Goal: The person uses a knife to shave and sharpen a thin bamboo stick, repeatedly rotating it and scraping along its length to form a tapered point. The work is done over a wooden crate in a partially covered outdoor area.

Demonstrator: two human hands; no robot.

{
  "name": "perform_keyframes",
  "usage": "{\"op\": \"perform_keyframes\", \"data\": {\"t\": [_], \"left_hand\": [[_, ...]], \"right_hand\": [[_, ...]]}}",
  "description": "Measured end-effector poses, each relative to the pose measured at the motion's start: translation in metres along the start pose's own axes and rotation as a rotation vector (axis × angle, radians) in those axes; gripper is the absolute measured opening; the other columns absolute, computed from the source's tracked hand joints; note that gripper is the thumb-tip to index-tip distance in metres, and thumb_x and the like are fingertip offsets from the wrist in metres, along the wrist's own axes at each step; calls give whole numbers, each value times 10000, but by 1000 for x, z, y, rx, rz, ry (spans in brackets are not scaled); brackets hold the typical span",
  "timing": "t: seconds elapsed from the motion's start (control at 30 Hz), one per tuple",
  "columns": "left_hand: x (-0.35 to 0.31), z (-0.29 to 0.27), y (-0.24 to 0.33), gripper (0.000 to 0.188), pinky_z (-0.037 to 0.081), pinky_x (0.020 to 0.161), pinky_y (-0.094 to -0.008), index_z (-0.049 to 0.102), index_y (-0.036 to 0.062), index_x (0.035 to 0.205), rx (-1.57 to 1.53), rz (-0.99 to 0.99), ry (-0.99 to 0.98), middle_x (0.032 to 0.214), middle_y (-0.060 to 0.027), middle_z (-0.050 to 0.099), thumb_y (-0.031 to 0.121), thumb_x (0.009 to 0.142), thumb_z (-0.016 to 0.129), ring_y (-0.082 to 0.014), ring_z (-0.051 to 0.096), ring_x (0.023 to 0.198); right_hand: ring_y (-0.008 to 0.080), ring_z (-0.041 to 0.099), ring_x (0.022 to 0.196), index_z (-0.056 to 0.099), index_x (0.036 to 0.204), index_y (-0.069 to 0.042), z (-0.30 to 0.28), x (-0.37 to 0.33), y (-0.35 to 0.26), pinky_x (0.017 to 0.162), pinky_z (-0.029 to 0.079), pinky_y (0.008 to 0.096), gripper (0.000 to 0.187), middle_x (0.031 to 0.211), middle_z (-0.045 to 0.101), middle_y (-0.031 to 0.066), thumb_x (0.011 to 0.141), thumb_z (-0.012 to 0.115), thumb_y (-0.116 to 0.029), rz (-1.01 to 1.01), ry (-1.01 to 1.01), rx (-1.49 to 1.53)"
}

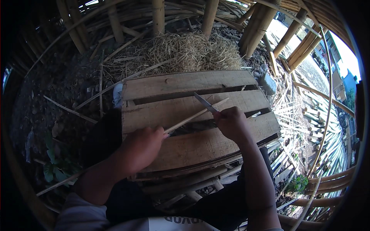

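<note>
My left hand point(144, 144) is closed around a long, thin bamboo strip point(187, 120), whose far end reaches up and right over the slatted wooden table point(181, 150). The strip's other end comes out behind my left forearm, toward the lower left. In my right hand point(232, 122) is a knife point(203, 101), its blade pointing up and left. The blade crosses the strip near its far end and seems to touch it. My fingers hide the knife's handle.
Beyond the table lies a heap of pale shavings point(196, 52). Thick bamboo posts point(258, 29) stand behind it. A grey block point(268, 83) sits by the table's far right corner. Many cut bamboo poles point(327, 142) lie on the right. Loose strips litter the ground at left.
</note>
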State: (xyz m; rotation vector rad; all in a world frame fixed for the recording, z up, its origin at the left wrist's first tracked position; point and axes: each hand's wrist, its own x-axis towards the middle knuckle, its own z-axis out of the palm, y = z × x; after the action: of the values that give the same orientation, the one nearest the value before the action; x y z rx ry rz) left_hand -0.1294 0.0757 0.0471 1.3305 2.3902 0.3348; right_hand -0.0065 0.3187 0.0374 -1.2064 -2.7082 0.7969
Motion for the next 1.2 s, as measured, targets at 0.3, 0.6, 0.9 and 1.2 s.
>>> {"op": "perform_keyframes", "data": {"t": [0.3,0.6,0.9,1.2], "left_hand": [[-2,0,0,312,550,686,-522,591,13,931,-22,6,46,748,-238,665,266,1073,478,-435,694,762],[-3,-2,2,317,550,697,-519,592,16,946,-23,-17,0,778,-227,672,277,1078,468,-430,694,776],[-3,1,-1,315,547,697,-519,585,17,936,-8,-7,11,781,-235,666,272,1077,466,-429,692,773],[-4,-2,-3,309,544,711,-518,588,10,943,-46,-43,-32,806,-237,670,262,1076,469,-433,692,798]], "right_hand": [[431,693,729,775,842,-43,1,-9,-4,698,542,506,273,717,685,223,915,668,-284,-75,136,-55],[218,587,497,729,875,42,-3,6,19,497,465,381,406,629,629,110,982,662,-344,7,-212,182],[90,441,442,662,916,8,-20,26,21,391,320,245,411,620,524,13,1046,589,-375,160,-756,690],[77,436,475,661,824,-18,-15,16,2,431,344,258,455,629,538,-4,1022,602,-423,72,-476,274]]}}
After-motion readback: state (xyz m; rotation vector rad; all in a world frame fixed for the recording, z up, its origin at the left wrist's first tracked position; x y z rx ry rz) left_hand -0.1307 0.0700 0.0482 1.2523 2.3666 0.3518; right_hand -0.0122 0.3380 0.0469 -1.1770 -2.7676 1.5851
